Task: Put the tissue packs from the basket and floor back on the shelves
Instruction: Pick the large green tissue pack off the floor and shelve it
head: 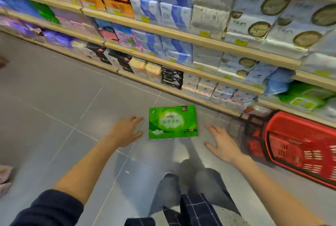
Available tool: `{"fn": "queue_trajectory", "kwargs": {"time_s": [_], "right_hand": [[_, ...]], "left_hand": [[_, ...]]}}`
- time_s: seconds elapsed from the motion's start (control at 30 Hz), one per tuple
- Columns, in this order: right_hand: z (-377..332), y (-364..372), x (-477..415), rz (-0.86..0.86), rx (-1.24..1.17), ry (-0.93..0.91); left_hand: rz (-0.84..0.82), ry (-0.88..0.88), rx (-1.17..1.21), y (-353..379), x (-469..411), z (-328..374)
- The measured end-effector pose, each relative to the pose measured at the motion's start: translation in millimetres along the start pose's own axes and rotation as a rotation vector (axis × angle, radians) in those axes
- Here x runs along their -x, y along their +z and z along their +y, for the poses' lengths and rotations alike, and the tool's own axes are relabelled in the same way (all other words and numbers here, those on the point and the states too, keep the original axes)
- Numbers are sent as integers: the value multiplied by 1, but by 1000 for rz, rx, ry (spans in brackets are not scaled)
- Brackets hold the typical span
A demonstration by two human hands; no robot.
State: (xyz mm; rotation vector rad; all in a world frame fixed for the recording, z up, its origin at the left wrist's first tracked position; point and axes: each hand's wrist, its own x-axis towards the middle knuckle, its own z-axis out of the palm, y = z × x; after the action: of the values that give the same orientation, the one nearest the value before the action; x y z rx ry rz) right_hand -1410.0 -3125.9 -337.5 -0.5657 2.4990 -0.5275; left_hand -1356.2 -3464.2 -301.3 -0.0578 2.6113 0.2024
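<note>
Your left hand (pixel 125 132) and right hand (pixel 221 144), both spread and holding nothing, flank the green tissue pack (pixel 172 122) on the floor (pixel 54 102); the red basket (pixel 300 145) sits right.

Grey tiled floor (pixel 54 98) — pink bundle (pixel 4 176) at its left edge.
</note>
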Motion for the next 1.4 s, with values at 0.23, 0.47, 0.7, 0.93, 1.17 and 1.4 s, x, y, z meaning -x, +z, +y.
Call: {"fn": "queue_trajectory", "kwargs": {"time_s": [0.23, 0.47, 0.7, 0.93, 1.17, 1.4], "right_hand": [[27, 36, -77, -14, -86, 159], [120, 133, -222, -96, -131, 236], [225, 274, -346, -134, -188, 315], [307, 376, -412, -163, -286, 313], [323, 413, -429, -174, -516, 287], [313, 419, -432, -86, -452, 273]], "left_hand": [[-105, -25, 93, 52, -89, -52], [-174, -135, 254, 190, -219, -99], [-207, -211, 411, 360, -349, -151], [-201, -232, 576, 479, -431, -182], [-35, -206, 821, 518, -448, -185], [47, -168, 836, 515, -448, -180]]}}
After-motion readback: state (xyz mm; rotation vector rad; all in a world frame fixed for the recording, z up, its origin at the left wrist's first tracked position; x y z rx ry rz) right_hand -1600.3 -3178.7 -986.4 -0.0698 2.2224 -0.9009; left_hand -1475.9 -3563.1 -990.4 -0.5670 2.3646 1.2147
